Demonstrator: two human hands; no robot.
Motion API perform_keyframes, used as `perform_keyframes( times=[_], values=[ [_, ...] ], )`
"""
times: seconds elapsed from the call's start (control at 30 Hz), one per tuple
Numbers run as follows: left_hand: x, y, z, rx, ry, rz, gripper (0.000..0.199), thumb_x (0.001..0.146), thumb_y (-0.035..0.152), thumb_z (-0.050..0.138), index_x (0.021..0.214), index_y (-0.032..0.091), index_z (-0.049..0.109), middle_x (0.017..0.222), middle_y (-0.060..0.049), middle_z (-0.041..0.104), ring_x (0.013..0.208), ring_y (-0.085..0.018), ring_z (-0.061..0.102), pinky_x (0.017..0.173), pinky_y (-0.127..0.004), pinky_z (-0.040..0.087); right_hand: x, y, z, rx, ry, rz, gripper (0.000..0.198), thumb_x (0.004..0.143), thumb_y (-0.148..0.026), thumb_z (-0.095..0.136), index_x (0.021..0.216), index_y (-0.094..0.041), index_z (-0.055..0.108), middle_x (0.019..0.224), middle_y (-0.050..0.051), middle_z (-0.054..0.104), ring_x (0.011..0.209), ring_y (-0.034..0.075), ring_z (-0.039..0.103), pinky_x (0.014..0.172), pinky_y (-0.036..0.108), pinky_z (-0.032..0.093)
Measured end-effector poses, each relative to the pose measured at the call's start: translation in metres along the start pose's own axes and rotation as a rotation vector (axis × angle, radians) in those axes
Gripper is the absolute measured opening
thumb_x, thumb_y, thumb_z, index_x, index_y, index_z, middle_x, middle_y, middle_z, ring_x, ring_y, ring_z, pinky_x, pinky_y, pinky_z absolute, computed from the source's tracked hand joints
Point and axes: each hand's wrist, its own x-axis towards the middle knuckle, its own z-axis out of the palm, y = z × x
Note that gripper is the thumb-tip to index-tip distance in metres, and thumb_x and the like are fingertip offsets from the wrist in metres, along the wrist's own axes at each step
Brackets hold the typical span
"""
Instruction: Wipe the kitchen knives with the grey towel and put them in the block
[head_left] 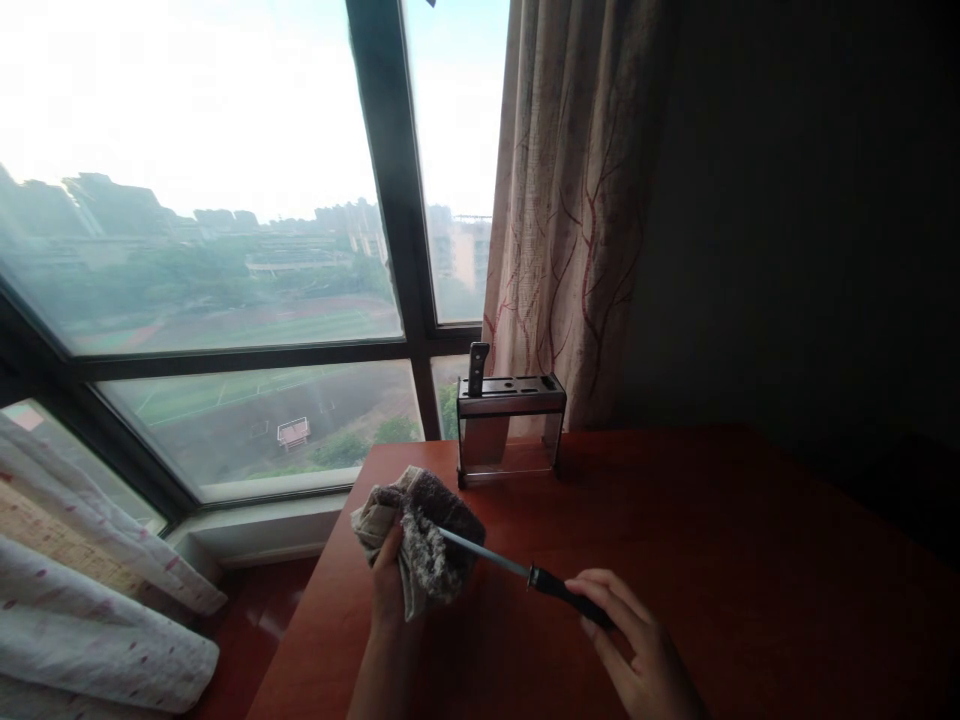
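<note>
My left hand [388,580] is closed on a bunched grey-and-beige cloth [435,555] above the table's left part. In my right hand [626,635], the fingers close round the black handle of a honing steel [491,556]. Its thin metal rod slants up to the left, and the tip end is hidden in the cloth's folds. Behind the cloth stands a clear-sided knife block [512,405] with a dark slotted top. One knife [477,368] sits upright in its left slot, handle up and blade partly visible through the side.
The reddish-brown table [675,520] reaches into shadow on the right. Beyond its left edge are a dark-framed window [247,352] and a pale curtain [97,620]. A patterned curtain [559,200] hangs behind the knife block, beside a dark wall [787,220].
</note>
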Motion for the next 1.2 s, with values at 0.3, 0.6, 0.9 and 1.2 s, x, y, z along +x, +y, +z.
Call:
perform_keyframes(
  times=[0.3, 0.6, 0.9, 1.2],
  values=[
    [-0.015, -0.034, 0.012, 0.172, 0.022, -0.118, 0.02, 0.073, 0.018, 0.071, 0.092, 0.014, 0.069, 0.07, -0.006, 0.076, 0.068, -0.026, 0.074, 0.072, -0.037, 0.061, 0.015, -0.004, 0.009, 0.036, 0.0, -0.059, 0.036, 0.09, -0.012, 0.053, 0.118, -0.032, 0.063, 0.111, 0.003, 0.066, 0.102, 0.016, 0.066, 0.089, 0.021, 0.052],
    [-0.028, -0.064, 0.014, 0.39, -0.103, -0.056, 0.05, 0.056, 0.031, 0.087, 0.098, 0.013, 0.068, 0.085, -0.01, 0.077, 0.082, -0.033, 0.073, 0.076, -0.038, 0.059, 0.031, -0.021, 0.033, 0.154, 0.035, -0.039, 0.03, 0.092, -0.012, 0.047, 0.108, -0.028, 0.067, 0.111, 0.007, 0.063, 0.102, 0.018, 0.065, 0.088, 0.024, 0.054],
    [-0.026, -0.05, 0.014, 0.278, -0.072, -0.102, 0.038, 0.061, 0.026, 0.083, 0.094, 0.012, 0.069, 0.084, -0.009, 0.077, 0.075, -0.03, 0.074, 0.071, -0.037, 0.06, 0.028, -0.022, 0.03, 0.177, -0.109, 0.053, 0.032, 0.094, -0.022, 0.051, 0.123, -0.032, 0.06, 0.122, 0.004, 0.065, 0.114, 0.018, 0.061, 0.1, 0.029, 0.048],
    [-0.021, -0.015, 0.02, 0.076, 0.048, -0.075, 0.01, 0.077, 0.015, 0.06, 0.074, 0.015, 0.07, 0.071, -0.007, 0.077, 0.064, -0.025, 0.073, 0.067, -0.036, 0.061, 0.021, -0.018, 0.007, 0.335, -0.134, 0.272, 0.032, 0.094, -0.041, 0.051, 0.12, -0.028, 0.064, 0.106, 0.006, 0.073, 0.093, 0.02, 0.071, 0.082, 0.028, 0.057]
  ],
)
